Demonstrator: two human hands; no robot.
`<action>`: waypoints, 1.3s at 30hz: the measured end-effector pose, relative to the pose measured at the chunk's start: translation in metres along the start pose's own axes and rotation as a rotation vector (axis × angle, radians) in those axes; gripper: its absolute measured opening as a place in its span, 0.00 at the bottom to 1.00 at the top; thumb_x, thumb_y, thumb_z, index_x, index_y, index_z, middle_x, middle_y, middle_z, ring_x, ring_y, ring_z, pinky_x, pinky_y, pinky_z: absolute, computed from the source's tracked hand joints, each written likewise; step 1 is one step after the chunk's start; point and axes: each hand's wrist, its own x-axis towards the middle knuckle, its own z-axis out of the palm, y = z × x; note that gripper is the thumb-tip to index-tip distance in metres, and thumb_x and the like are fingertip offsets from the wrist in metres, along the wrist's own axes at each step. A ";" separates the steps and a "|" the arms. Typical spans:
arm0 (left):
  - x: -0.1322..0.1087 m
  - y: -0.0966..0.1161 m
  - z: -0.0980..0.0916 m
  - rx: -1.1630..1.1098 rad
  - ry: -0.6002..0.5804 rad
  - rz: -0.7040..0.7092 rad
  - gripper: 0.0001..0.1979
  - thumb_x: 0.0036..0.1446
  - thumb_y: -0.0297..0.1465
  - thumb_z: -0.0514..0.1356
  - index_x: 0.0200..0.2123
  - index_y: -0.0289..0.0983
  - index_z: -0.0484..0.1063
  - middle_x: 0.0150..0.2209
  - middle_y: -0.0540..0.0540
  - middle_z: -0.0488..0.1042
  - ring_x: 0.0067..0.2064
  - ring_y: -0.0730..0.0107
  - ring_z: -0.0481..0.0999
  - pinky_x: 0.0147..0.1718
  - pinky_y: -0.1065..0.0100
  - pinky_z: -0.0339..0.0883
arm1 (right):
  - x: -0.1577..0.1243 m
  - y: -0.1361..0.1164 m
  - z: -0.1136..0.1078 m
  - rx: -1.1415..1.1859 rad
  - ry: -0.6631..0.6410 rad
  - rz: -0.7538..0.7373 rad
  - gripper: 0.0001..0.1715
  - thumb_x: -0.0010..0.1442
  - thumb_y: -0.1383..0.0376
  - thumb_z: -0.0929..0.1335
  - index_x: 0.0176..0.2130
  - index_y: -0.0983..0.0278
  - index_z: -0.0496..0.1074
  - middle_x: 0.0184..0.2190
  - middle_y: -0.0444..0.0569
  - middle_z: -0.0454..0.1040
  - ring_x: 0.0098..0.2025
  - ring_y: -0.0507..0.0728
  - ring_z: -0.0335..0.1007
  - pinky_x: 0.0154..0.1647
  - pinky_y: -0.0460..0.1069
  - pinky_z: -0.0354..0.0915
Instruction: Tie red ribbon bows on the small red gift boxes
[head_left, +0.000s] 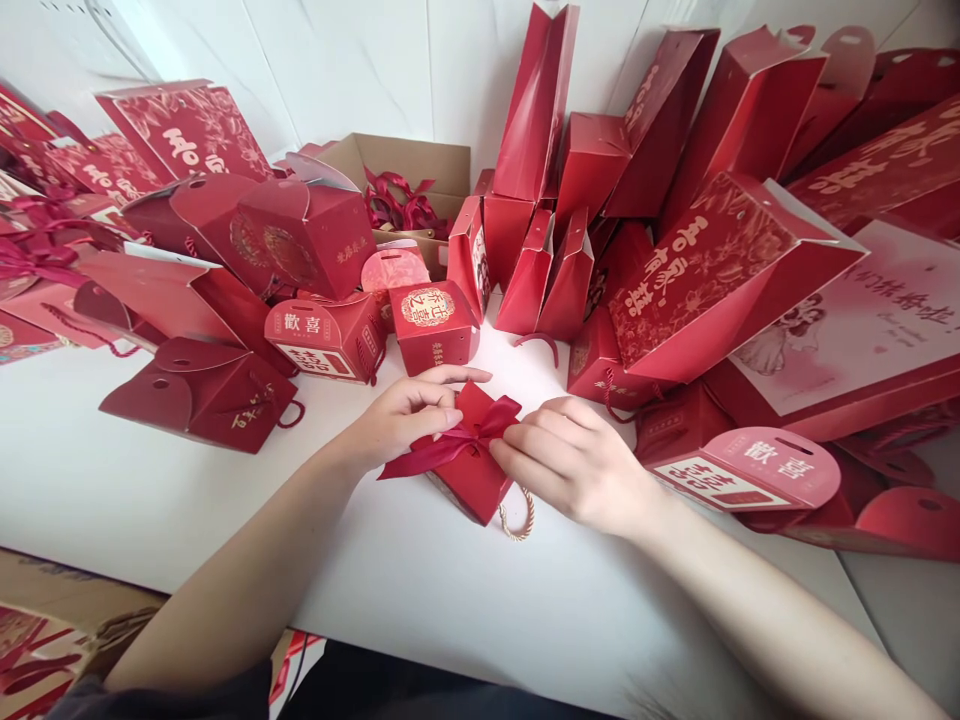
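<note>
In the middle of the white table sits a small red gift box. A dark red satin ribbon is tied in a bow across its top. My left hand pinches the ribbon between thumb and fingers at the left of the knot, with one finger stretched over the box's far edge. On the other side, my right hand has its fingers closed on the bow's right part; its fingertips are partly hidden. A twisted gold cord handle loops out from the box's near right side.
Finished-looking red boxes crowd the far side, including a square one just beyond my hands. A cardboard carton with loose ribbons stands by the wall. Tall red bags rise at right, and a dark red box lies at left.
</note>
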 end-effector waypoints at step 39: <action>-0.001 -0.001 0.004 -0.212 0.013 -0.043 0.15 0.53 0.29 0.62 0.19 0.34 0.61 0.62 0.44 0.65 0.58 0.51 0.68 0.47 0.60 0.64 | -0.005 0.017 -0.009 0.168 -0.051 0.082 0.11 0.65 0.74 0.62 0.39 0.66 0.74 0.35 0.53 0.74 0.37 0.57 0.69 0.36 0.52 0.66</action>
